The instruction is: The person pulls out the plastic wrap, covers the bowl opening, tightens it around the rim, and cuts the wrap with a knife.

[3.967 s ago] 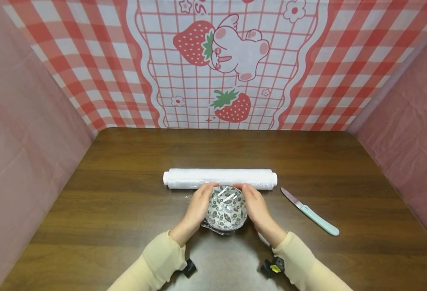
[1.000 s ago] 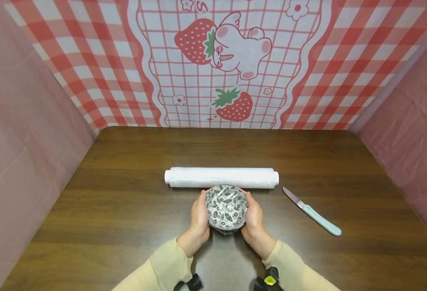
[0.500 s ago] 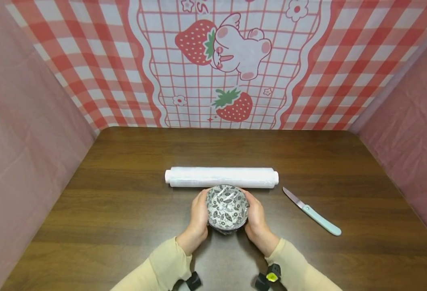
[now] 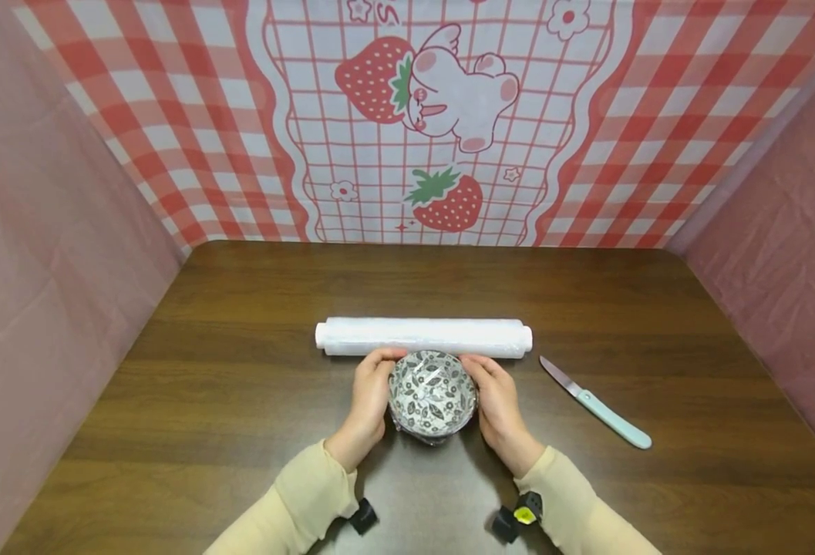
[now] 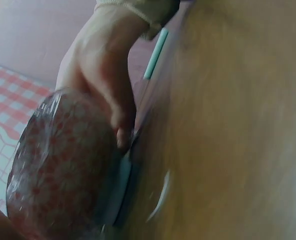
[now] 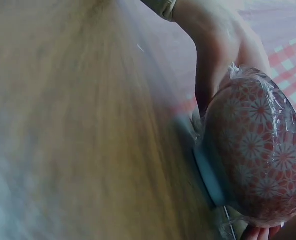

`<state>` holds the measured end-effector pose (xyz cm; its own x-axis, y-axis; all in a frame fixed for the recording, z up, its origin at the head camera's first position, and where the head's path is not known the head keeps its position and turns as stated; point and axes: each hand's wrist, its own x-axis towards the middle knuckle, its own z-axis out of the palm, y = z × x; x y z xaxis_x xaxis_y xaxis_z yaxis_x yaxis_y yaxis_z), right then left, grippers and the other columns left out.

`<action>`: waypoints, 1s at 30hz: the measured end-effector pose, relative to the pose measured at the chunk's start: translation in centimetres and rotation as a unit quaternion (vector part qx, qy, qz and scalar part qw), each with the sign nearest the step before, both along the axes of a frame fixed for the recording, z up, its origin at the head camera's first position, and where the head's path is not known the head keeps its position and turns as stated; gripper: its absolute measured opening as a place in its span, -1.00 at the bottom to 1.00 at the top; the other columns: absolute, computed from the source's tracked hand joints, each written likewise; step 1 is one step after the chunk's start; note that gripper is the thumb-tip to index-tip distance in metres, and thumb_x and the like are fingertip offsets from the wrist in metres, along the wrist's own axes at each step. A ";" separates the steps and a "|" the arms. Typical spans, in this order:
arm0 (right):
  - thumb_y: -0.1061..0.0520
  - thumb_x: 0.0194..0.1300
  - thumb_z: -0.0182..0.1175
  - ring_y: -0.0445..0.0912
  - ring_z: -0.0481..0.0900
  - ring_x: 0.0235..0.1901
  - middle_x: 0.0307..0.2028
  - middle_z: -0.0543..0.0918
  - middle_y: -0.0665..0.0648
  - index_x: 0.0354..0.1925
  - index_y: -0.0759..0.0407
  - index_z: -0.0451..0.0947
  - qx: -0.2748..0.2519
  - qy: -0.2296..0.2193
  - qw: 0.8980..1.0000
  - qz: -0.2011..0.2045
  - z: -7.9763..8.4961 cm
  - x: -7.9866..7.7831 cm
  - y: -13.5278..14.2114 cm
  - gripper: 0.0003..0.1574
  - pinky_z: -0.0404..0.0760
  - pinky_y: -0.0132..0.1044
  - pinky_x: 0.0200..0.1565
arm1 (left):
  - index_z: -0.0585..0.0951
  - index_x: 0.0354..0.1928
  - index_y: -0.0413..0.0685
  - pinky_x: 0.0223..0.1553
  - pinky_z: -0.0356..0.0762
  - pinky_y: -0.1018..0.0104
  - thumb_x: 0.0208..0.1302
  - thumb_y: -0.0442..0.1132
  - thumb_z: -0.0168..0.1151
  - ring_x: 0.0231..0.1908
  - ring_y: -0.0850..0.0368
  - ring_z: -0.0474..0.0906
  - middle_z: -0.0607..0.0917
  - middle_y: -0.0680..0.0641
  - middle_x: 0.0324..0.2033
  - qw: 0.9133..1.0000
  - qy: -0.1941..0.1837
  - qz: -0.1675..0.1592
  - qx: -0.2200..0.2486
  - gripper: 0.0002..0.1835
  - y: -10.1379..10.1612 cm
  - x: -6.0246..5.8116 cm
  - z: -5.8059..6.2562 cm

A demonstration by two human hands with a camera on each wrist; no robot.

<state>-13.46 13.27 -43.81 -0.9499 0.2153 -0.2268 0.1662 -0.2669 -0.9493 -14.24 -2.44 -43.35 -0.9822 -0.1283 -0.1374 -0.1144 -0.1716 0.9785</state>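
Note:
A small round bowl [image 4: 432, 395] with a dark leaf pattern inside has clear cling film stretched over its mouth. Both hands hold it from opposite sides: my left hand [image 4: 368, 397] grips the left wall, my right hand [image 4: 500, 402] the right, fingers reaching round toward the far rim. The right wrist view shows the bowl's reddish outside [image 6: 258, 145] with white flowers, wrapped in wrinkled film, and its blue-grey foot [image 6: 211, 172] close over the table. Loose film gathers near that foot. The left wrist view has the right hand [image 5: 100, 65] with fingertips down by the foot.
Just behind the bowl, a roll of cling film [image 4: 424, 338] lies crosswise. To the right is a knife [image 4: 608, 416] with a pale mint handle, blade pointing up-left. A checked strawberry cloth [image 4: 227, 154] hangs behind the brown wooden table [image 4: 171, 401].
Compared with half a second ago, both hands have spread slightly outward and their fingers have shifted toward the far rim. Roll and knife stay put.

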 end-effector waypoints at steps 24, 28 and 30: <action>0.21 0.39 -0.20 -0.23 0.50 -0.13 -0.20 0.62 -0.04 0.12 0.51 0.31 -0.006 0.014 0.995 0.103 1.0 0.0 1.2 -0.53 0.44 -0.43 -0.06 | 0.55 -0.21 -0.43 -0.22 0.37 0.39 0.05 -0.51 -0.09 -0.28 0.18 0.44 0.59 -0.23 -0.24 0.999 0.013 -0.030 -0.018 -0.71 -0.9 -0.5 0.5; 0.19 0.37 -0.14 -0.26 0.51 -0.10 -0.03 0.59 0.13 0.13 0.47 0.34 0.082 0.028 0.982 0.169 1.6 0.2 2.7 -0.53 0.43 -0.40 0.00 | 0.55 -0.22 -0.42 -0.21 0.39 0.38 0.14 -0.46 -0.08 -0.30 0.19 0.47 0.60 -0.22 -0.26 0.999 0.021 -0.025 -0.028 -0.75 -1.2 -0.5 0.9; 0.18 0.36 -0.10 -0.29 0.52 -0.09 0.02 0.55 0.27 0.11 0.47 0.35 0.134 0.047 0.969 0.202 1.8 0.3 3.7 -0.54 0.42 -0.38 0.03 | 0.56 -0.24 -0.39 -0.18 0.40 0.36 0.18 -0.44 -0.07 -0.30 0.18 0.48 0.62 -0.21 -0.28 0.998 0.036 -0.024 -0.054 -0.77 -1.2 -0.5 1.1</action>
<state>-13.13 16.97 -41.98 -0.9825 -0.1393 -0.1234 0.1159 0.0605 -0.9914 -14.71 -3.67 -42.22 -0.9943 -0.0918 -0.0546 -0.0491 -0.0613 0.9969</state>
